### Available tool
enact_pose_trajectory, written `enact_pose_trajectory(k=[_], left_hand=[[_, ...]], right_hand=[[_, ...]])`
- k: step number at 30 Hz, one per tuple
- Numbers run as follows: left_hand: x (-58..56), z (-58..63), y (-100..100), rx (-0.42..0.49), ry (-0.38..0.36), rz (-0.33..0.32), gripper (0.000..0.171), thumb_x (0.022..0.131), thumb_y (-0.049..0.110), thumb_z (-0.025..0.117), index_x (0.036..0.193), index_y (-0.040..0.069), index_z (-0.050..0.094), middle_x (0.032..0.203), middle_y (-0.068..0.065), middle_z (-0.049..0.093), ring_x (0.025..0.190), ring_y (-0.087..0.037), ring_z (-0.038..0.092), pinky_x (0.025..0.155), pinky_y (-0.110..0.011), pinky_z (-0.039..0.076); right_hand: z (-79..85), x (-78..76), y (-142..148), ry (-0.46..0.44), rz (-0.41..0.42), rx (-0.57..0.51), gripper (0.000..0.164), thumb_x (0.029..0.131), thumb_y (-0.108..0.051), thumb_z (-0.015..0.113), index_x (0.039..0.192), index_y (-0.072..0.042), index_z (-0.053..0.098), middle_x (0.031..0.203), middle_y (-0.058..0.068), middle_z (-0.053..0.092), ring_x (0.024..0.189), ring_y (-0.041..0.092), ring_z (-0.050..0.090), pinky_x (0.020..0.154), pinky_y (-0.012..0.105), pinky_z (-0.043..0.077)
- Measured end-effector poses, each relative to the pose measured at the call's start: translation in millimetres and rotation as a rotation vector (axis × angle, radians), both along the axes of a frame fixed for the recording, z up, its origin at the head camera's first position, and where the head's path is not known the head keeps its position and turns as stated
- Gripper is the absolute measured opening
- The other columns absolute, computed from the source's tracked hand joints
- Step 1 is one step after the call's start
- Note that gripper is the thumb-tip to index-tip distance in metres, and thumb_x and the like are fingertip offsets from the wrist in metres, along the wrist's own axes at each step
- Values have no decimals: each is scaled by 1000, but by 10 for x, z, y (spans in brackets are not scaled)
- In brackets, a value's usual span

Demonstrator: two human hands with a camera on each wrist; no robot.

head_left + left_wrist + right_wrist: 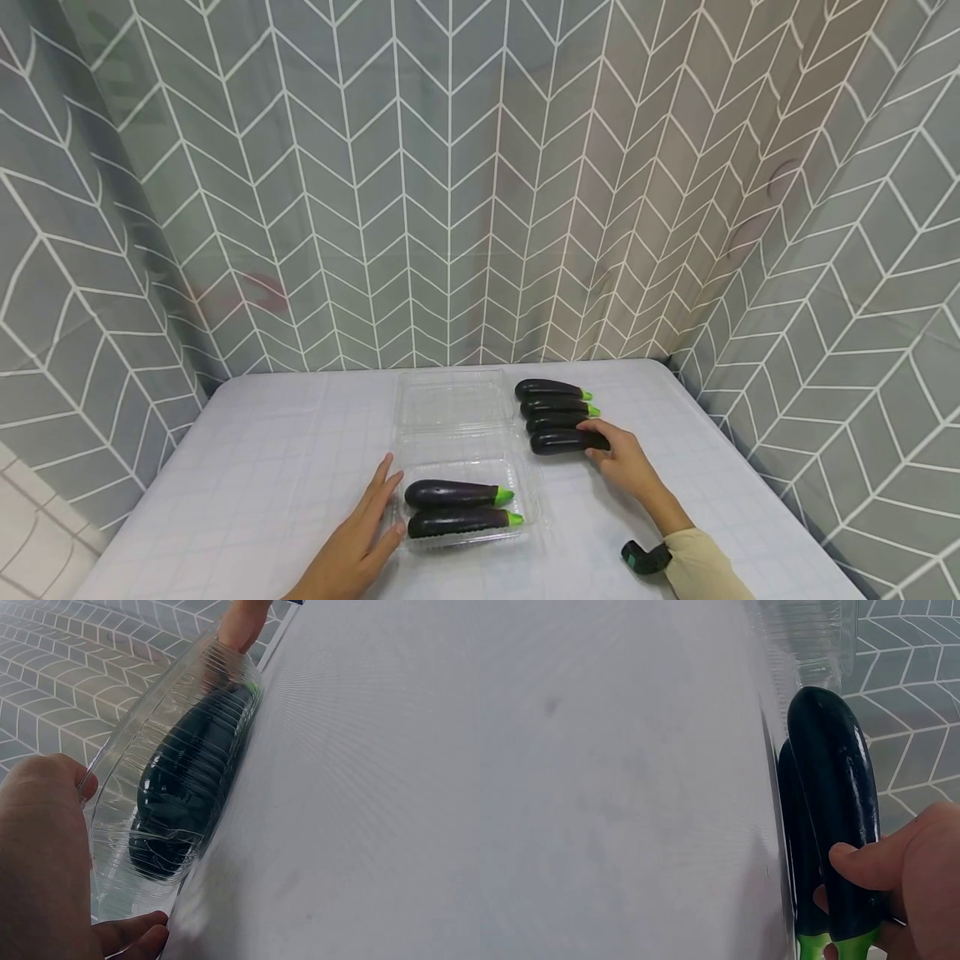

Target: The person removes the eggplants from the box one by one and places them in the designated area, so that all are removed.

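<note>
My right hand [630,468] pinches the nearest eggplant [557,442] near its green stem end, thumb on one side and fingers on the other. In the right wrist view that eggplant [832,772] appears raised beside another dark eggplant [796,840]. Several eggplants [551,388] lie in a row beyond it. My left hand [356,533] rests with spread fingers against the left side of a clear plastic clamshell box [457,468], its thumb at the rim. Inside the box lie two eggplants [453,493], side by side, green ends to the right.
The box's clear lid [455,406] lies folded back flat, away from me. A white cloth [300,450] covers the table. Patterned grey curtains [450,208] hang behind and at both sides. A black device [645,557] is at my right wrist by the sleeve.
</note>
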State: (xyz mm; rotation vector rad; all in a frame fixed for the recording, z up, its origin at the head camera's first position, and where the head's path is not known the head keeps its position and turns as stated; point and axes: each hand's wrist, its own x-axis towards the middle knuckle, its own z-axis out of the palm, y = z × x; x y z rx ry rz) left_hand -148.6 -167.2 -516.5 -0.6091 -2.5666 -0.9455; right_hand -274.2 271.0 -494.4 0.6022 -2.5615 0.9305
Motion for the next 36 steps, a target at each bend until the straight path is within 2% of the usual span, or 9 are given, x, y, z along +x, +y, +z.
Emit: enact_pose_trajectory(k=[13,19,30,36], left_hand=[[0,26,-2,-1,16,-7,62,103,25,65,157,3,43,170,-12,24,143,-33,44,103,-54,50],[9,23,-2,0,-4,-7,62,103,26,65,157,3,43,170,-13,25,145,-32,42,103,-55,49],[2,9,0,2,-2,-11,62,104,27,64,157,3,43,171,-10,23,144,-33,43,103,-55,50],[-5,5,1,0,-13,-6,62,104,29,64,157,4,42,170,-14,25,143,-32,44,103,-55,50]], right_hand=[[-37,-36,-8,-82,-3,15,40,87,11,72,124,-3,69,126,16,69,126,43,59,107,61,43],[-57,-34,4,-102,-4,29,40,88,11,71,126,-3,68,128,16,68,127,43,58,108,61,43],[-82,-13,26,-55,-12,49,40,87,11,73,125,0,68,128,20,67,126,46,58,106,62,43],[-81,-21,28,-87,-30,48,39,89,7,74,127,0,68,130,21,66,128,45,56,109,61,42]])
